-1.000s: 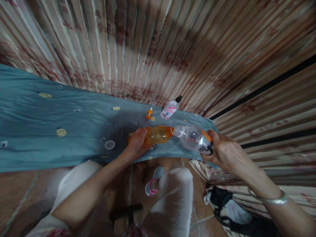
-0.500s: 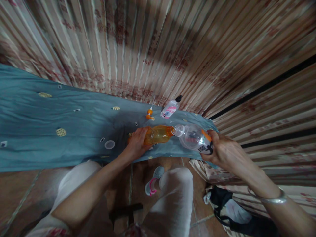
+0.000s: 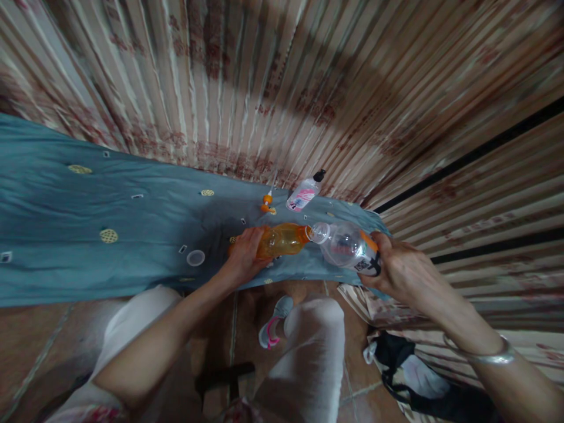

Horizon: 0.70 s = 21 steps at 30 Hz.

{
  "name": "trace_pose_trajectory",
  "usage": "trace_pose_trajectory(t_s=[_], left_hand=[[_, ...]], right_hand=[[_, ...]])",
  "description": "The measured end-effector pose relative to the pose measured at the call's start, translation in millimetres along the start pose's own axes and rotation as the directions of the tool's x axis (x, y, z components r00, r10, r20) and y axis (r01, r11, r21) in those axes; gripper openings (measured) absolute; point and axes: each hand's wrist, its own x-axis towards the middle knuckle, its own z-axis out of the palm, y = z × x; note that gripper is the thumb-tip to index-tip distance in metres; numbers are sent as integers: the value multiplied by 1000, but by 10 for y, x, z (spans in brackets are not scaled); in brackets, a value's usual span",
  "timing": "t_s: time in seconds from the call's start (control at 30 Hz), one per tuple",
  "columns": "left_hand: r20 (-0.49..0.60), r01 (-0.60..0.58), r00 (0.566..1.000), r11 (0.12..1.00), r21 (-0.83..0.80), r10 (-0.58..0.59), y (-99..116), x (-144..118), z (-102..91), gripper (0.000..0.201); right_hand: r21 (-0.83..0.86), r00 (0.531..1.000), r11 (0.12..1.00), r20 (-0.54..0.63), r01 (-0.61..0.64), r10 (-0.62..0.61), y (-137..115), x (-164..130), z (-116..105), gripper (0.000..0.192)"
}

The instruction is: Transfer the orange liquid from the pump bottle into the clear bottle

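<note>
With an orange plastic pump (image 3: 267,202) already off, the left grip (image 3: 244,252) clasps a translucent orange bottle (image 3: 284,241), the right grip (image 3: 393,264) a clear plastic bottle (image 3: 346,247), mouths not yet parted.

Glossy plastic orange bottle (image 3: 284,239), smooth clear plastic bottle (image 3: 345,245) at centre, matt cloth sheet (image 3: 152,226) at left, fabric curtain (image 3: 247,88) above, shiny metal bangle (image 3: 494,358) lower right

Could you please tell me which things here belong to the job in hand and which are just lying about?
In the job: orange bottle in the left hand; clear bottle in the right hand, mouth to mouth; orange pump top, probably, by its matching colour.

Seemingly lying about: black-topped bottle; round whitish disc, perhaps a lid; black bundle, lower right.
</note>
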Motion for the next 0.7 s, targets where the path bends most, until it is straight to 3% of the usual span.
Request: trace_pose_trajectory(t_s=[0.7], left_hand=[[18, 17, 1000, 1000, -11, -17, 13, 5, -12, 69]], right_hand=[[-25, 1000, 1000, 10, 5, -5, -27, -6, -39, 40]])
